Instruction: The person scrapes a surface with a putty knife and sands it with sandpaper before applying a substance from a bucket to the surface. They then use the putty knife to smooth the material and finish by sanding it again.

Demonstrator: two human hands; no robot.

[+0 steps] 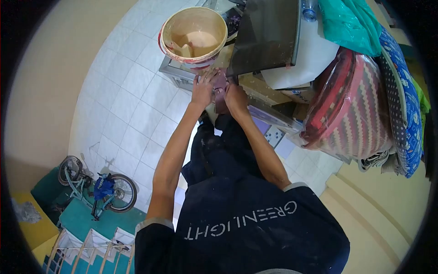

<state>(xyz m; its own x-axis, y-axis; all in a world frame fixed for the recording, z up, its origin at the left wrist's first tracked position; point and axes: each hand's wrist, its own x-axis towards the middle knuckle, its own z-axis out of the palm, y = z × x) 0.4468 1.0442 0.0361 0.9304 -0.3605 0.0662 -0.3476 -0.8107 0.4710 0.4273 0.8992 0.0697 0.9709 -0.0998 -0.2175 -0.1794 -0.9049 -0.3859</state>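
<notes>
A piece of dark reddish-purple sheet lies between my two hands, just below the bucket. My left hand rests on the sheet's left side with its fingers spread. My right hand is closed on the sheet's right side, its fingers curled. A cream bucket with red smears on its rim stands just above my left hand, with pale liquid and a scraper-like piece inside.
A dark glossy panel and a white sheet lie at the upper right. A teal plastic bag and a bagged striped textile are stacked at right. A bicycle stands by the stairs at lower left.
</notes>
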